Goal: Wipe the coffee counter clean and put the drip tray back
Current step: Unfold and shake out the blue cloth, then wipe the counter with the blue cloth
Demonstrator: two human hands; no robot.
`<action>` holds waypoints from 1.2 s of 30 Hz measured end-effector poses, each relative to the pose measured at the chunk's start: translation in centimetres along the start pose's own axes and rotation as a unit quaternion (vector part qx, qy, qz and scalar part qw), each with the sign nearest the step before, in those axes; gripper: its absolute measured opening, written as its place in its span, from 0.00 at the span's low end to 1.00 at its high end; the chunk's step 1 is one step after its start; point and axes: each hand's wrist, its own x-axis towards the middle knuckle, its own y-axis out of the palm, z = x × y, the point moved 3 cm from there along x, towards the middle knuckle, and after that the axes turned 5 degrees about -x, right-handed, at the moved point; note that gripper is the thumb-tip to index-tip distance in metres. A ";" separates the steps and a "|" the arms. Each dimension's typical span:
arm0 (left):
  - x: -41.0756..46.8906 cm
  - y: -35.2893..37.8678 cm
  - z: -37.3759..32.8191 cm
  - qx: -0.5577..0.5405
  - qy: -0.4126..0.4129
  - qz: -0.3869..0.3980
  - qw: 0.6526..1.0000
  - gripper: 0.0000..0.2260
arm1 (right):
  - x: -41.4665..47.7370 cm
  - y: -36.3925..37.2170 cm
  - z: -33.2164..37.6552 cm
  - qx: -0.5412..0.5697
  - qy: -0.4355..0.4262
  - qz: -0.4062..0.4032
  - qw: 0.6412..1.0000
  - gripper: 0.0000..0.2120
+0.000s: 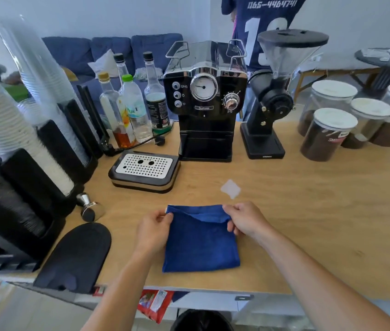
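Head view looks down on a wooden counter with a black espresso machine at the back and a grinder just to its right. Left of the machine's base, apart from it, the drip tray sits on the counter with its perforated grate on top. Nearer the front edge lies a folded blue cloth. The left hand pinches its far left corner and the right hand pinches the far right corner, lifting the top fold. A small pale scrap lies just beyond the cloth.
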 end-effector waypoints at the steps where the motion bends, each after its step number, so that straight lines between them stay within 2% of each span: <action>1: 0.3 0.0 0.1 0.010 0.011 -0.017 1.000 0.04 | 0.4 0.1 0.0 0.004 0.007 0.001 1.000 0.17; 3: 0.1 0.0 0.1 0.025 0.031 -0.040 0.998 0.08 | 0.7 0.4 0.0 0.017 0.013 -0.008 1.000 0.15; 5: -0.5 -0.1 0.4 0.050 0.059 -0.071 0.994 0.13 | -0.4 0.4 -0.3 0.029 0.009 -0.054 0.998 0.09; 7: -1.8 -0.4 0.4 0.086 0.127 -0.121 0.981 0.11 | -2.9 0.6 -1.0 0.024 -0.041 -0.143 0.989 0.03; 8: -2.6 -0.3 0.4 0.110 0.177 -0.129 0.970 0.09 | -4.4 1.1 -1.3 0.018 -0.089 -0.170 0.981 0.03; 10: -3.7 0.3 0.7 0.174 0.267 -0.091 0.944 0.06 | -6.1 2.9 -1.4 -0.023 -0.193 -0.147 0.970 0.06; 12: -4.2 1.3 1.1 0.272 0.343 -0.042 0.898 0.04 | -6.0 5.3 -1.7 -0.127 -0.271 -0.083 0.950 0.11; 14: -4.0 2.1 1.6 0.339 0.385 -0.014 0.858 0.08 | -4.9 6.7 -1.8 -0.215 -0.315 -0.067 0.922 0.17; 16: -3.6 2.4 1.5 0.375 0.378 0.007 0.847 0.15 | -3.9 6.9 -1.3 -0.274 -0.329 -0.088 0.900 0.22; 19: -2.4 2.5 1.9 0.428 0.356 0.041 0.829 0.25 | -2.6 6.5 -0.4 -0.352 -0.295 -0.053 0.887 0.33; 23: -1.6 2.3 2.8 0.442 0.318 0.101 0.832 0.34 | -2.5 6.4 -1.2 -0.393 -0.248 -0.011 0.886 0.35; 26: -1.3 2.4 3.3 0.450 0.307 0.113 0.831 0.34 | -2.5 6.4 -1.7 -0.418 -0.233 -0.004 0.878 0.36; 29: -1.3 2.1 3.6 0.434 0.299 0.136 0.839 0.33 | -2.6 6.7 -0.9 -0.441 -0.218 -0.005 0.871 0.34; 33: -0.8 0.6 3.7 0.428 0.296 0.123 0.845 0.33 | -3.4 8.0 1.2 -0.370 -0.264 -0.007 0.891 0.33; 36: -0.5 -0.3 4.0 0.450 0.300 0.128 0.831 0.32 | -3.1 9.2 1.5 -0.340 -0.278 0.014 0.898 0.34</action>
